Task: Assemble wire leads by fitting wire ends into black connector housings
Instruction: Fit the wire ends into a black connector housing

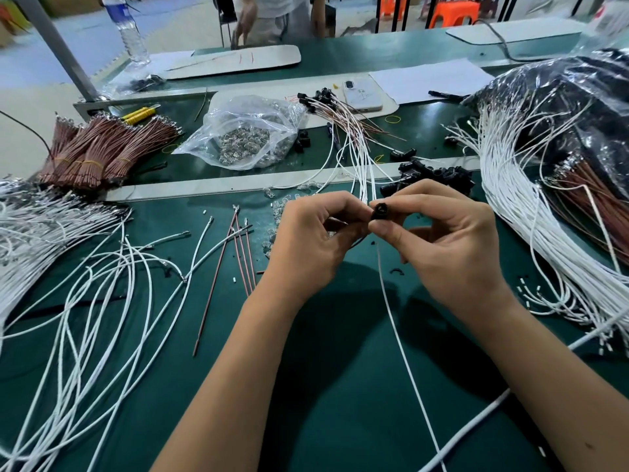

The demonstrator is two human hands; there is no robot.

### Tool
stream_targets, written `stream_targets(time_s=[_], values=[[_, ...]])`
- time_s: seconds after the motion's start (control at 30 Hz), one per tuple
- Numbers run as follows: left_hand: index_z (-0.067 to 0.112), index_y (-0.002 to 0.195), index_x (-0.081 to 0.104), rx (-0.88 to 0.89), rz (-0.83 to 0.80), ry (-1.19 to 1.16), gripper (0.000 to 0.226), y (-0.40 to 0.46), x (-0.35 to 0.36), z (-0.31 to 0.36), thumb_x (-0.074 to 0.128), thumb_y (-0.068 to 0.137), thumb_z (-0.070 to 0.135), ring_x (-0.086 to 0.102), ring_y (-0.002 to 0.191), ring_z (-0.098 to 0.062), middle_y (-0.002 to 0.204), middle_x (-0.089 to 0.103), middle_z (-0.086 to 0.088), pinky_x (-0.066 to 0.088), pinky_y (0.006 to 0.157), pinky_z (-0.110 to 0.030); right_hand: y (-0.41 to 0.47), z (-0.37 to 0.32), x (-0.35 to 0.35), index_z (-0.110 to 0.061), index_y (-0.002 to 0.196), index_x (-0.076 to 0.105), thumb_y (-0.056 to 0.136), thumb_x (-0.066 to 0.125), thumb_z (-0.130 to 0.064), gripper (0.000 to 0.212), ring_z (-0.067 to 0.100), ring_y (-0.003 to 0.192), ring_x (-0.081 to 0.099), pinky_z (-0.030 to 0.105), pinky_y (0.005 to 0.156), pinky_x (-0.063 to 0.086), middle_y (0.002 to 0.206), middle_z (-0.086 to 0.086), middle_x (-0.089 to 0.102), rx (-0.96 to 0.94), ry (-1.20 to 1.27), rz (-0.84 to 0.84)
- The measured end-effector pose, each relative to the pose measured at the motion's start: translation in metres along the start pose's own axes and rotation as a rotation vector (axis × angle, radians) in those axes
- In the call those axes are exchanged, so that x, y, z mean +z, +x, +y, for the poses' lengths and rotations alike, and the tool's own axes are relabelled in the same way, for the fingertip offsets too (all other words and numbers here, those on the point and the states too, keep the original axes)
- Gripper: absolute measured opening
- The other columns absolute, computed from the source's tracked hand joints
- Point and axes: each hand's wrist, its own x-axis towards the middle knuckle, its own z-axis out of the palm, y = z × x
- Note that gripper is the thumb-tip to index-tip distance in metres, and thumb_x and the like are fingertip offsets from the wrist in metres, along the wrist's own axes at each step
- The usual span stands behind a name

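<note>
A small black connector housing (380,211) is pinched between thumb and forefinger of my right hand (446,243), above the green table. Facing it, my left hand (311,243) has its fingers curled close to the housing; what they pinch is mostly hidden, though a dark thin piece shows under them. One white wire (405,356) hangs from below the housing toward me. A heap of loose black housings (432,175) lies just beyond my hands. Finished leads with black housings (337,110) lie fanned out further back.
Loose white wires (85,301) and brown wires (238,253) cover the table on the left. Brown wire bundles (95,148) lie at the back left, a plastic bag of metal terminals (248,137) in the middle, a big white wire bundle (531,199) at right, a phone (362,95) behind.
</note>
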Motion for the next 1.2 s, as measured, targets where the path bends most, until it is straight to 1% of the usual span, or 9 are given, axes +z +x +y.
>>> stream_targets(time_s=[0.07,0.17,0.37,0.47,0.53,0.67,0.77,1.1,1.2], values=[[0.007,0.088,0.075,0.015,0.017,0.033,0.016,-0.0002,-0.0005,-0.0010,0.072,0.086,-0.009,0.072,0.076,-0.019,0.082,0.075,-0.005,0.059,0.075,-0.031,-0.0007,0.0004,0.0005,-0.014,0.099,0.079,0.082,0.086,-0.011,0.020,0.022,0.079,0.070,0.048,0.049,0.052,0.092,0.007,0.072,-0.009,0.006,-0.009],[0.017,0.086,0.075,0.047,0.037,0.060,0.023,0.0002,-0.0012,-0.0007,0.075,0.083,-0.006,0.071,0.072,-0.009,0.078,0.074,0.003,0.059,0.071,-0.029,-0.0013,0.0013,0.0006,-0.018,0.101,0.079,0.083,0.086,-0.012,0.021,0.022,0.080,0.071,0.048,0.049,0.053,0.093,0.003,0.072,-0.025,0.003,-0.031],[0.010,0.083,0.077,0.066,0.058,0.075,0.015,-0.0004,-0.0016,-0.0005,0.078,0.081,-0.005,0.069,0.068,-0.009,0.073,0.073,0.000,0.059,0.066,-0.032,-0.0014,0.0012,0.0007,-0.017,0.103,0.081,0.085,0.086,-0.013,0.019,0.023,0.083,0.071,0.043,0.049,0.052,0.094,-0.002,0.072,-0.056,-0.047,-0.055],[0.012,0.080,0.076,0.073,0.059,0.105,0.019,0.0001,-0.0017,0.0007,0.076,0.081,-0.006,0.063,0.066,-0.002,0.070,0.069,0.007,0.052,0.063,-0.023,-0.0018,0.0002,0.0007,-0.018,0.103,0.080,0.085,0.086,-0.014,0.020,0.022,0.083,0.071,0.044,0.049,0.052,0.094,-0.003,0.072,-0.059,-0.047,-0.056],[0.011,0.080,0.075,0.085,0.054,0.127,0.018,0.0001,-0.0011,0.0011,0.075,0.080,-0.007,0.063,0.065,-0.003,0.070,0.069,0.006,0.050,0.064,-0.021,-0.0017,0.0002,0.0002,-0.018,0.104,0.080,0.085,0.086,-0.014,0.020,0.022,0.083,0.071,0.046,0.049,0.052,0.094,-0.003,0.072,-0.052,-0.043,-0.056],[0.006,0.085,0.078,0.110,0.055,0.139,0.017,-0.0005,-0.0014,0.0005,0.072,0.080,-0.009,0.072,0.072,-0.016,0.076,0.074,-0.004,0.060,0.069,-0.037,-0.0021,0.0011,-0.0002,-0.015,0.105,0.080,0.085,0.086,-0.012,0.020,0.022,0.084,0.071,0.047,0.049,0.053,0.095,0.000,0.072,-0.043,-0.043,-0.065],[0.005,0.087,0.079,0.114,0.073,0.133,0.014,0.0000,-0.0014,0.0006,0.073,0.081,-0.006,0.073,0.074,-0.016,0.079,0.076,-0.003,0.061,0.070,-0.042,-0.0024,0.0022,0.0000,-0.014,0.105,0.081,0.085,0.086,-0.012,0.020,0.022,0.083,0.071,0.046,0.048,0.052,0.095,0.000,0.071,-0.036,-0.046,-0.062],[0.010,0.082,0.079,0.105,0.120,0.132,0.010,0.0019,0.0007,-0.0060,0.076,0.080,0.001,0.072,0.069,-0.009,0.075,0.075,0.002,0.059,0.065,-0.032,-0.0025,0.0023,0.0002,-0.013,0.104,0.081,0.086,0.086,-0.015,0.019,0.023,0.084,0.071,0.045,0.053,0.054,0.095,-0.001,0.072,-0.045,-0.039,-0.051],[0.014,0.079,0.078,0.095,0.129,0.124,0.014,0.0017,0.0026,-0.0079,0.077,0.079,0.001,0.065,0.064,0.001,0.070,0.072,0.010,0.051,0.060,-0.021,-0.0026,0.0025,0.0015,-0.013,0.104,0.081,0.086,0.086,-0.015,0.019,0.023,0.083,0.071,0.043,0.054,0.056,0.096,-0.001,0.072,-0.049,-0.028,-0.049]])
